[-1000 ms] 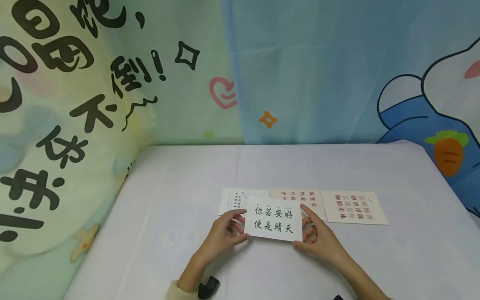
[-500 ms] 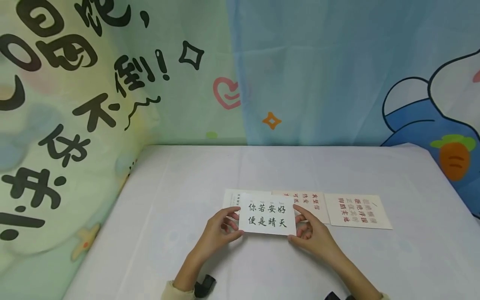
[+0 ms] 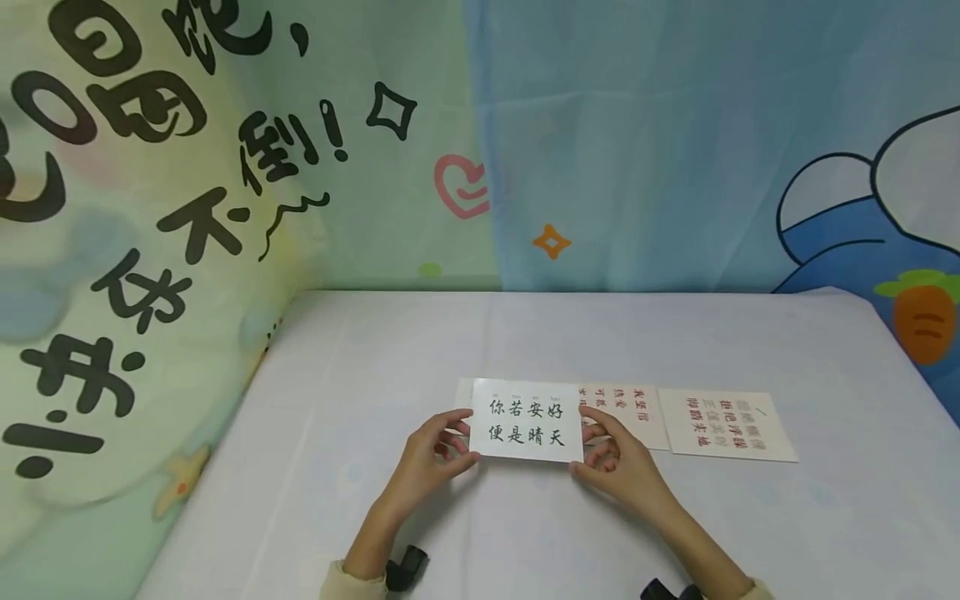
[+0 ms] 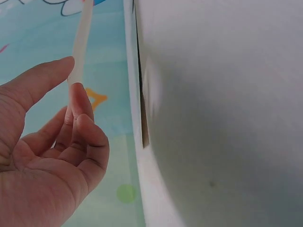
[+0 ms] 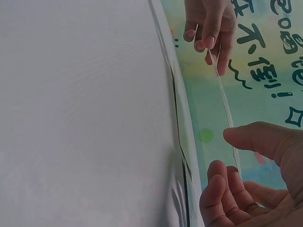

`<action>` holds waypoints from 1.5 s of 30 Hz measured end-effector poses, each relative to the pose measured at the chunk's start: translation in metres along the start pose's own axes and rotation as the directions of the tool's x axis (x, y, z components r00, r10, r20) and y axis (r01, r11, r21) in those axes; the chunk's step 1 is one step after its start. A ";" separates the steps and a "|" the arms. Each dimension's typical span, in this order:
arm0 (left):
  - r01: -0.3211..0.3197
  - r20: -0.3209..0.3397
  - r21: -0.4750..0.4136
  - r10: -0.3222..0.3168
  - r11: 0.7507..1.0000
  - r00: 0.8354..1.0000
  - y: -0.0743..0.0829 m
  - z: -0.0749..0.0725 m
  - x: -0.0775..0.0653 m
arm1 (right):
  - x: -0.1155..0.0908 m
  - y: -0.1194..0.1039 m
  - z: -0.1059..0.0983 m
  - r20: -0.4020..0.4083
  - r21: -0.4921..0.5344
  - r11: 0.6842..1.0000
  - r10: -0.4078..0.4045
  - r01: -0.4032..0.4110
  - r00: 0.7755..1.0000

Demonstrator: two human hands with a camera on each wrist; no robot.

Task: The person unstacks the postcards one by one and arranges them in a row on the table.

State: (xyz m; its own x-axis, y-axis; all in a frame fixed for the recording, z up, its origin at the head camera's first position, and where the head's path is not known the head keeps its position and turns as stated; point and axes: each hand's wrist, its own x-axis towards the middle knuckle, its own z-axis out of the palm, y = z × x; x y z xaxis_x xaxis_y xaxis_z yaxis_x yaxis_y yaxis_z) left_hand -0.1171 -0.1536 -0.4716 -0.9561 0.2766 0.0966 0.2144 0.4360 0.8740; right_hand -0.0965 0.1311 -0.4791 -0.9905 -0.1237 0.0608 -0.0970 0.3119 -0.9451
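Note:
A white card (image 3: 528,421) with two rows of black Chinese characters is held up between both hands in the head view. My left hand (image 3: 431,458) pinches its left edge, and my right hand (image 3: 626,467) pinches the right edge. Seen from the left wrist, the card (image 4: 81,42) is a thin strip between thumb and fingers. The right wrist view likewise shows the card (image 5: 225,106) edge-on, spanning both hands. Behind it lies another white card (image 3: 464,390), mostly hidden, beside a pinkish card (image 3: 630,417) with red characters, partly covered.
To the right, a cream card (image 3: 727,425) with red and grey characters lies on the white-covered table (image 3: 390,350). A printed cloth backdrop (image 3: 637,150) stands along the far and left sides. Black wrist straps (image 3: 407,569) show near the sleeves.
Both hands have shifted left and slightly away with the held card, which now covers most of the white card behind. The head view has turned a little to the left.

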 end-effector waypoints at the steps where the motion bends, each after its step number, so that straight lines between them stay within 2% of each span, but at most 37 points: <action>1: 0.006 -0.004 -0.002 -0.006 1.000 1.000 -0.001 -0.001 0.000 | 0.001 -0.001 0.001 0.000 0.007 1.000 -0.010 0.010 1.000; 14: 0.027 -0.073 0.017 -0.026 0.999 0.997 -0.013 -0.013 -0.003 | 0.012 -0.005 0.022 0.006 0.016 0.999 0.032 -0.032 0.999; 24: 0.014 -0.115 0.009 -0.013 1.000 0.993 -0.023 -0.023 -0.006 | 0.019 -0.009 0.036 0.027 0.041 0.993 0.107 -0.108 0.994; 34: 0.051 -0.134 -0.062 -0.058 0.997 0.989 -0.031 -0.031 -0.007 | 0.023 -0.013 0.051 0.018 0.041 0.988 0.149 -0.150 0.989; 39: 0.066 -0.141 -0.118 -0.082 0.991 0.987 -0.038 -0.035 -0.008 | 0.027 -0.013 0.057 0.034 0.045 0.989 0.137 -0.138 0.990; 45: 0.051 -0.178 -0.104 -0.069 0.993 0.982 -0.043 -0.037 -0.006 | 0.031 -0.016 0.062 0.019 0.037 0.993 0.112 -0.113 0.993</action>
State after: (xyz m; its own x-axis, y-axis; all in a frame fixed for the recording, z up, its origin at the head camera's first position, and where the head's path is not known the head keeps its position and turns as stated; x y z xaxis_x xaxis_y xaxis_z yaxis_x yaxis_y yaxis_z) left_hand -0.1278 -0.2052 -0.4922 -0.9888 0.0895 0.1194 0.1439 0.3582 0.9225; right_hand -0.1197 0.0641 -0.4817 -0.9930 -0.1062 -0.0521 0.0193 0.2893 -0.9570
